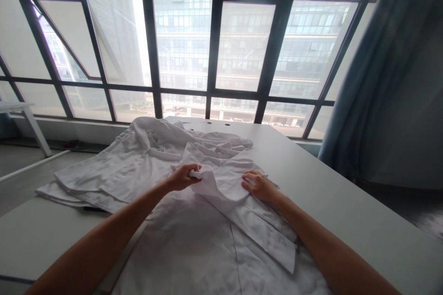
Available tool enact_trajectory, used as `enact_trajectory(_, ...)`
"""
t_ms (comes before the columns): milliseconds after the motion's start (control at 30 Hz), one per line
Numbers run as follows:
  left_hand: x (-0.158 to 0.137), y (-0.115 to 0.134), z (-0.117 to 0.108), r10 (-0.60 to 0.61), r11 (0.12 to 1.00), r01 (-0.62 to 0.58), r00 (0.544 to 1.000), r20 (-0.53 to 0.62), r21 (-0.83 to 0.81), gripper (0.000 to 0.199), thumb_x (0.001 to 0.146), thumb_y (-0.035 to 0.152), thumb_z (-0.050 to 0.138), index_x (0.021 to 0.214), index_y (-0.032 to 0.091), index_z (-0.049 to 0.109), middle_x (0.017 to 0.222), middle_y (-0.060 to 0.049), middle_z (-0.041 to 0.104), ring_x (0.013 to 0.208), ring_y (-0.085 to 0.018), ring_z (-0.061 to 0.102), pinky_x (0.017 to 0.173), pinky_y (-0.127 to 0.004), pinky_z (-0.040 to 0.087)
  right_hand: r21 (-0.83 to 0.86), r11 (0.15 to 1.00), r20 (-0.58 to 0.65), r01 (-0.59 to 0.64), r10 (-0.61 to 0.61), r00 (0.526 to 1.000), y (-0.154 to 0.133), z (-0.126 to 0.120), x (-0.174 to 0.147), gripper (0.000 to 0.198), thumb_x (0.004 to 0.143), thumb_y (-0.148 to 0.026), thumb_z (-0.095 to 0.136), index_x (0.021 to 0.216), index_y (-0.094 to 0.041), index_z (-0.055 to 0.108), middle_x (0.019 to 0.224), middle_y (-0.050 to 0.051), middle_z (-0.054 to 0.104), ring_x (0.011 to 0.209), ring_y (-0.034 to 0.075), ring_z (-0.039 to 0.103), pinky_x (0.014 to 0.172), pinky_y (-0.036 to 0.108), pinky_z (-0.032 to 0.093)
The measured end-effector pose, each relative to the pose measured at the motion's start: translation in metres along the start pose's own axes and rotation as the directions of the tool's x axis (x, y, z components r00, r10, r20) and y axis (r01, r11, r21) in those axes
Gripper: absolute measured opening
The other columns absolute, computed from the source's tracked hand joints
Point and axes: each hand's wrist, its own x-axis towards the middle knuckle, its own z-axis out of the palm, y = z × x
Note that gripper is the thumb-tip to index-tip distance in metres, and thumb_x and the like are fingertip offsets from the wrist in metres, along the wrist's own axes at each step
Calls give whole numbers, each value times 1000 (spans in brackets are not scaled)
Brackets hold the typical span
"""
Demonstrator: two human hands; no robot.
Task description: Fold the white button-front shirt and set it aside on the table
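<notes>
A white long-sleeved coat (194, 235) is spread over the table toward me. My left hand (185, 176) is closed on a fold of its cloth, lifting the edge slightly. Lying on the same coat, my right hand (259, 185) has its fingers apart and a little bent, pressing on the fabric. One sleeve (266, 235) slants across the coat toward the lower right, its cuff end flat. Beyond and to the left, a heap of more white garments (114, 170) lies rumpled and partly hangs over the table's left side.
The white table (349, 221) runs toward the windows (183, 46), with small dark holes near its far end. A blue-grey curtain (374, 69) hangs at the right. Another white table (31, 120) stands at the left. Something dark (95, 209) shows under the heaped garments.
</notes>
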Motion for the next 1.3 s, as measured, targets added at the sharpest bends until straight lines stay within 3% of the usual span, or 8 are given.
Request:
enact_trajectory(100,-16,20,-22,35,993,-36,999,-12,-109,43,65,45,78,69,19,45,85,-3,62,85,-20,58,74,-28,50,-81,992,27,-101,103,994,7,1,1,37,94,-39,54,123,-19,67,137,14,58,128,32,52,112,53,32)
enact_trajectory(200,-38,39,-46,45,974,14,966,255,-226,49,58,47,87,80,18,54,88,-3,62,84,-19,59,72,-27,49,-116,977,49,-177,183,982,16,2,1,40,98,-43,49,129,-23,63,145,11,53,135,30,46,116,55,23)
enact_trajectory(367,-53,45,-61,85,904,292,595,799,-313,64,62,50,89,111,21,59,99,-7,70,81,-21,68,72,-31,54,-136,970,36,-200,206,978,28,2,1,42,98,-43,47,131,-22,62,145,9,52,132,28,48,116,52,28)
enact_trajectory(433,-50,42,-56,61,903,329,537,841,-275,58,69,53,84,111,20,61,97,-9,73,77,-21,70,69,-32,55,-132,972,15,-196,200,980,33,3,2,42,98,-41,47,130,-21,64,144,10,54,131,28,50,114,49,32)
enact_trajectory(633,-42,42,-27,-49,999,47,780,623,19,61,64,56,85,113,23,70,93,-3,74,74,-15,65,66,-22,49,-65,981,-20,-181,180,984,57,5,3,42,94,-21,41,128,-16,66,142,12,56,132,27,50,114,41,36)
enact_trajectory(933,-53,38,-2,-107,979,203,526,843,-2,57,62,64,81,97,20,75,81,-4,77,68,-18,69,64,-26,53,-91,963,36,-252,256,966,73,11,4,48,93,-21,40,138,-17,58,152,9,45,139,24,43,119,37,30)
enact_trajectory(1133,-38,26,7,26,962,-126,926,377,244,57,84,61,64,121,18,67,124,-15,68,113,-28,65,99,-40,49,-165,951,166,-262,289,943,65,2,3,53,98,-26,35,148,-15,47,158,8,35,145,22,32,122,35,22)
enact_trajectory(1300,-40,13,10,-118,795,-175,894,432,580,87,82,65,63,153,20,38,163,-17,20,151,-36,16,120,-53,18,-221,959,320,-179,245,915,63,-14,8,55,93,-32,49,145,-13,52,153,12,43,143,27,37,118,37,30)
